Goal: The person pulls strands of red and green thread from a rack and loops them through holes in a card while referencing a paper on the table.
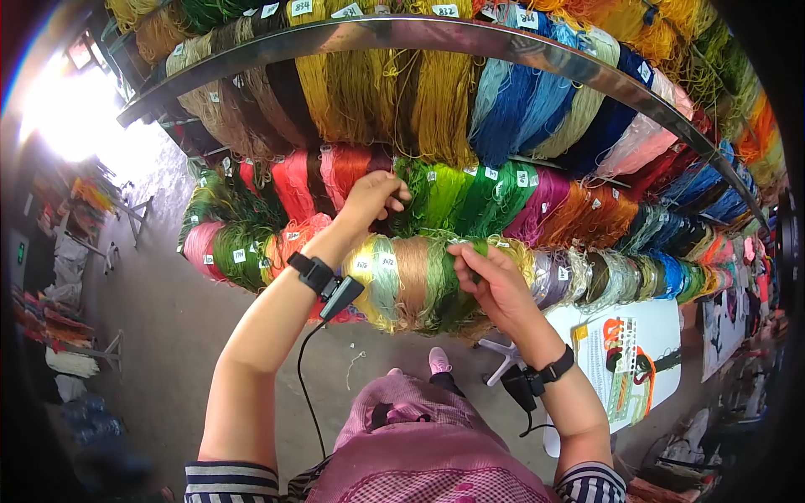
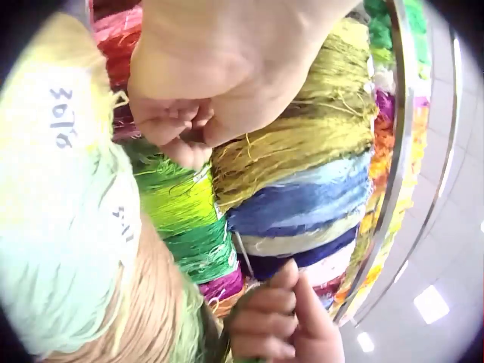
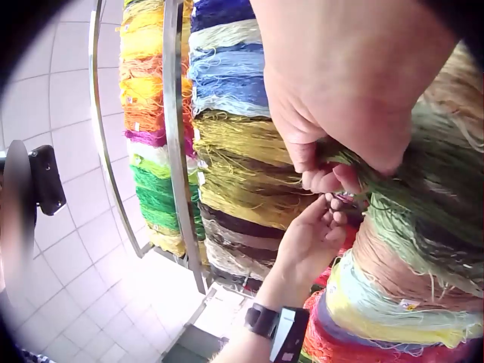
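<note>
I have both hands up at the wall of hanging yarn. The right hand (image 1: 493,283), just right of the middle of the head view, has its fingers curled into the olive-green skein (image 1: 443,295) on the lowest row. Thumb and fingers pinch a bunch of its strands near the top. This skein hangs in the centre of the frame, between a tan skein (image 1: 411,277) on its left and a pale greyish skein (image 1: 549,281) on its right. In the right wrist view the same pinch shows at centre right, with the green strands running down and to the right from the fingertips.

The left hand (image 1: 375,198) is higher, a little left of centre, at the middle row where the red skeins (image 1: 335,172) meet the bright green skeins (image 1: 436,197). Its fingers are curled together and pinch a dark strand (image 2: 190,138); to which skein it belongs I cannot tell. The two hands are apart.

A curved metal rail (image 1: 402,32) crosses the top of the frame, with yellow skeins (image 1: 369,92) and blue skeins (image 1: 520,105) under it. At lower right stands a white table (image 1: 671,323) with a colour sample card (image 1: 625,365) on it.
</note>
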Demonstrator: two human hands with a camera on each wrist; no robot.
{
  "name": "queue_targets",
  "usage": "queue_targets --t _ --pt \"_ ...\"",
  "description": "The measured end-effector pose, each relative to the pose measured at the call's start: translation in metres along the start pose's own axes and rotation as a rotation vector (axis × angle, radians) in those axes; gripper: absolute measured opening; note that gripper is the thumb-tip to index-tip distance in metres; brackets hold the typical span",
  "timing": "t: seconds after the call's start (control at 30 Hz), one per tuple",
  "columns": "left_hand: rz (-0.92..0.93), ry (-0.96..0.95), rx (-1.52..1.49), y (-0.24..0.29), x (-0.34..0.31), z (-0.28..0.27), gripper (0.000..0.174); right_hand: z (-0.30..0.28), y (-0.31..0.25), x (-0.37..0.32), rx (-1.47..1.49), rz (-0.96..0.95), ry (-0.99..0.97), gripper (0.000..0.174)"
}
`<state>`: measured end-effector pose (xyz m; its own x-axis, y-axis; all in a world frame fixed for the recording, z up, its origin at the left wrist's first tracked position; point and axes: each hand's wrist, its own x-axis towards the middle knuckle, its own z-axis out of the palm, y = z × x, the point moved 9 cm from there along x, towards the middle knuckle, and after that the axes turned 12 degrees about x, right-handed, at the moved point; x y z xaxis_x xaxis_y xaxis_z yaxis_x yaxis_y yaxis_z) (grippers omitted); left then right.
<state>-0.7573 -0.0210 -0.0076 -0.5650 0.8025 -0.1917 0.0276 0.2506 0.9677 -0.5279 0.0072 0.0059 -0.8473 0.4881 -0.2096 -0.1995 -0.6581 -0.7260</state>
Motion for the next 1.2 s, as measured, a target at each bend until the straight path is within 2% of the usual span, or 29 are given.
queue_targets --t 0.1,0.17,0.2,0.23,0.27,0.3,0.33,0.37,0.4,0.43,0.47,0.57,0.63,0.67,0.73,0.8,0.87,0.93,0.97,1.0,1.07,1.1,1.13,1.2 --pt "0.155 -0.184 0.137 -0.003 -0.017 0.020 0.016 0.004 0.003 0.030 -0.033 -0.051 0.026 0.028" --pt "0.348 -0.180 0.466 0.013 -0.046 0.030 0.014 0.003 0.006 0.053 -0.050 -0.082 0.039 0.030" --pt "0.463 -0.158 0.571 0.025 -0.065 0.039 0.014 0.001 0.010 0.065 0.034 -0.083 0.040 0.030" --pt "0.460 -0.157 0.575 0.027 -0.078 0.044 0.014 0.002 0.011 0.074 0.119 -0.084 0.042 0.030" --pt "0.553 -0.187 0.673 0.033 -0.094 0.055 0.014 0.004 0.011 0.079 0.121 -0.081 0.041 0.030" --pt "0.645 -0.216 0.770 0.038 -0.106 0.063 0.015 0.006 0.017 0.082 0.252 0.006 0.077 0.029" --pt "0.643 -0.214 0.770 0.045 -0.104 0.058 0.015 0.007 0.023 0.083 0.382 0.091 0.114 0.028" --pt "0.500 -0.205 0.828 0.044 -0.089 0.047 0.014 -0.008 0.028 0.095 0.215 0.051 0.035 0.023" --pt "0.356 -0.200 0.882 0.040 -0.073 0.037 0.013 -0.008 0.026 0.095 0.213 0.048 0.037 0.023" --pt "0.433 0.046 0.860 0.047 -0.054 0.017 0.014 -0.008 0.023 0.095 0.111 0.042 0.055 0.023" --pt "0.383 0.120 0.874 0.048 -0.037 0.004 0.021 -0.007 0.021 0.094 0.011 0.034 0.074 0.024" --pt "0.380 0.078 0.798 0.031 0.011 -0.005 0.025 0.002 0.021 0.089 0.036 0.058 0.063 0.023" --pt "-0.191 -0.210 0.354 -0.014 0.028 0.010 0.024 0.003 0.025 0.085 0.083 0.074 0.045 0.023" --pt "-0.191 -0.210 0.356 -0.015 0.029 0.013 0.024 0.002 0.024 0.082 0.028 0.052 0.034 0.022" --pt "-0.062 -0.134 0.273 -0.008 0.032 0.014 0.026 -0.001 0.024 0.078 -0.025 0.031 0.026 0.020" --pt "-0.047 -0.069 0.316 -0.009 0.035 0.005 0.026 -0.010 0.016 0.073 -0.144 -0.041 0.083 0.016" --pt "-0.030 -0.001 0.357 -0.010 0.036 -0.007 0.026 -0.014 0.014 0.069 -0.142 -0.052 0.097 0.016" --pt "0.156 -0.028 0.593 0.013 0.023 -0.001 0.023 -0.015 0.012 0.067 -0.146 -0.063 0.107 0.015" --pt "0.417 0.238 0.926 0.048 0.004 -0.004 0.015 -0.012 0.012 0.067 -0.107 -0.060 0.089 0.013" --pt "0.423 0.233 0.928 0.050 0.007 -0.004 0.015 -0.009 0.012 0.066 -0.065 -0.059 0.073 0.010" --pt "0.728 0.175 0.789 0.072 0.003 0.006 0.015 -0.005 0.010 0.063 -0.059 -0.075 0.097 0.010" --pt "0.858 0.148 0.889 0.076 0.004 0.017 0.015 -0.004 0.009 0.062 -0.056 -0.086 0.116 0.010" --pt "0.858 0.152 0.885 0.080 0.009 0.018 0.015 -0.005 0.012 0.064 -0.061 -0.085 0.114 0.010" --pt "0.957 0.121 1.103 0.087 0.015 0.033 0.016 -0.005 0.012 0.065 -0.094 -0.143 0.102 0.009"
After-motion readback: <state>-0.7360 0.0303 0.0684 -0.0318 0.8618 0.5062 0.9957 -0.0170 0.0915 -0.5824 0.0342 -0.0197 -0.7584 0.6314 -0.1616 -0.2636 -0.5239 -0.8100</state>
